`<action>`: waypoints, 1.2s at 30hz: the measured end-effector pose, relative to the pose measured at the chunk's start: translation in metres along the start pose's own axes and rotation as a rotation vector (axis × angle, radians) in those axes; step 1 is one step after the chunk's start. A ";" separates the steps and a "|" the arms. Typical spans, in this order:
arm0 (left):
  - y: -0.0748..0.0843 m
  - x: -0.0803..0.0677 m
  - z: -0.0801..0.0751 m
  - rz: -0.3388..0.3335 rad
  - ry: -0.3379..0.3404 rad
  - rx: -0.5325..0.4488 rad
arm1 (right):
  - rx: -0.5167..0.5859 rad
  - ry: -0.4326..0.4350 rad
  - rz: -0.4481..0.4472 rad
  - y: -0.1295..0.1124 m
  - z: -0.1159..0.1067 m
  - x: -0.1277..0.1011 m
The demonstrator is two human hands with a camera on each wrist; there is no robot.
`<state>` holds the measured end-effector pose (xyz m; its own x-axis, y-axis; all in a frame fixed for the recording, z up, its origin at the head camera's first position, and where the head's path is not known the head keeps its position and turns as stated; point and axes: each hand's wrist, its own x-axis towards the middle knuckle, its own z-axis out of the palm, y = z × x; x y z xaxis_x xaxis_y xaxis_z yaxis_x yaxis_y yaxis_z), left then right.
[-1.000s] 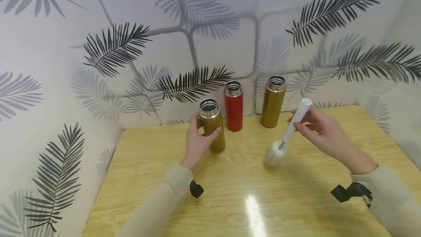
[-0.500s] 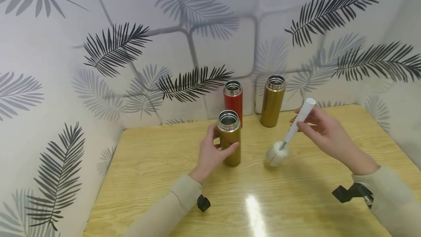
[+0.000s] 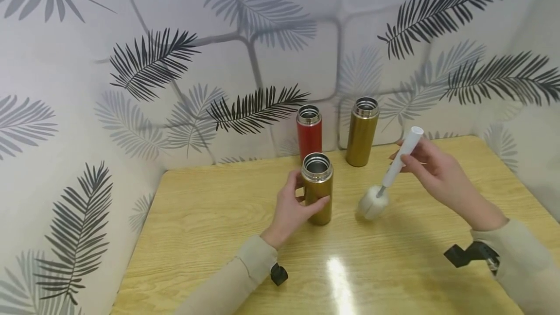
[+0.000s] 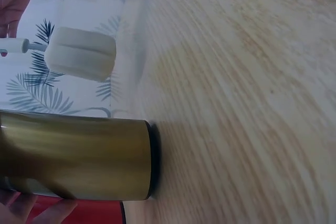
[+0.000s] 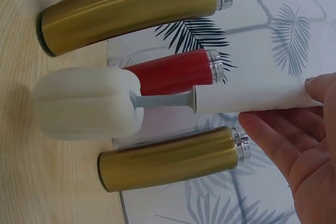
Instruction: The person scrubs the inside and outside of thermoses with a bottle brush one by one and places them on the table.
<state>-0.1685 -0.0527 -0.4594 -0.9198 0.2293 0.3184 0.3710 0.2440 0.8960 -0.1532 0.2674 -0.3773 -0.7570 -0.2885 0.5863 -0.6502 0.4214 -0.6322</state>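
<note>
My left hand [image 3: 293,210] grips a gold vacuum flask [image 3: 321,191] around its body, thumb across the near side. The flask stands upright and uncapped, its steel mouth facing up. In the left wrist view its dark base [image 4: 154,161] sits right at the table surface. My right hand [image 3: 439,171] pinches the white handle of a bottle brush [image 3: 400,159] between thumb and fingers. The brush slants, its cream sponge head [image 5: 86,103] pointing down, low over the table and to the right of the held flask.
Behind the held flask stands an uncapped red flask [image 3: 309,135], its lower part hidden. A second gold flask [image 3: 362,135], also uncapped, stands at the table's back edge. The wooden table [image 3: 205,208] meets a leaf-patterned wall [image 3: 288,62] there.
My left hand has brought the gold flask to the right and nearer, so it now overlaps the red one in the head view. The brush has shifted slightly right.
</note>
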 end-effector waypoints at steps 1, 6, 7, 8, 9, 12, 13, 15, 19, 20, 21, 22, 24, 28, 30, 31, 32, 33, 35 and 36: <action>0.000 -0.001 0.000 0.001 -0.003 0.000 | 0.011 -0.001 -0.003 0.000 0.000 0.000; -0.002 -0.003 0.000 0.002 -0.014 -0.006 | 0.092 -0.012 -0.041 0.001 -0.002 0.003; -0.002 -0.003 0.000 0.002 -0.019 -0.008 | 0.102 -0.011 -0.045 0.000 -0.003 0.004; -0.002 -0.003 0.001 0.000 -0.024 -0.010 | 0.114 -0.009 -0.050 -0.001 -0.005 0.005; -0.002 -0.003 0.001 -0.001 -0.029 -0.010 | 0.126 -0.005 -0.049 -0.003 -0.006 0.007; -0.002 -0.002 0.002 -0.004 -0.044 -0.013 | 0.228 0.013 -0.043 -0.009 -0.013 0.012; -0.002 -0.002 0.002 -0.003 -0.048 -0.013 | 0.275 0.016 -0.040 -0.011 -0.016 0.014; -0.003 -0.002 0.002 -0.003 -0.051 -0.009 | 0.357 0.036 -0.024 -0.015 -0.022 0.019; -0.003 -0.002 0.004 0.005 -0.051 0.000 | 0.435 0.091 -0.035 -0.023 -0.033 0.029; -0.003 -0.002 0.004 0.006 -0.051 0.003 | 0.442 0.115 -0.042 -0.025 -0.035 0.031; -0.003 -0.002 0.005 0.008 -0.052 0.005 | 0.462 0.136 -0.053 -0.026 -0.037 0.033; -0.003 -0.002 0.005 0.010 -0.052 0.007 | 0.467 0.158 -0.054 -0.029 -0.039 0.035; -0.003 -0.001 0.006 0.012 -0.054 0.009 | 0.486 0.205 -0.073 -0.033 -0.043 0.037; -0.003 0.000 0.005 0.003 -0.051 0.007 | 0.498 0.275 -0.106 -0.042 -0.049 0.043; -0.003 0.000 0.004 -0.005 -0.052 0.000 | 0.518 0.299 -0.133 -0.048 -0.051 0.047; -0.003 0.000 0.004 -0.009 -0.053 -0.003 | 0.527 0.311 -0.140 -0.051 -0.051 0.050; -0.002 0.000 0.004 -0.014 -0.055 -0.007 | 0.541 0.320 -0.148 -0.054 -0.051 0.051; -0.002 -0.001 0.003 -0.015 -0.057 -0.009 | 0.561 0.329 -0.154 -0.057 -0.051 0.053; -0.002 -0.001 0.003 -0.012 -0.060 -0.008 | 0.599 0.340 -0.167 -0.063 -0.049 0.056; -0.002 -0.001 0.003 -0.010 -0.060 -0.005 | 0.643 0.340 -0.177 -0.066 -0.048 0.058</action>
<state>-0.1676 -0.0506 -0.4626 -0.9140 0.2833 0.2903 0.3610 0.2416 0.9007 -0.1514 0.2645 -0.2772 -0.6438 0.0203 0.7649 -0.7489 -0.2222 -0.6244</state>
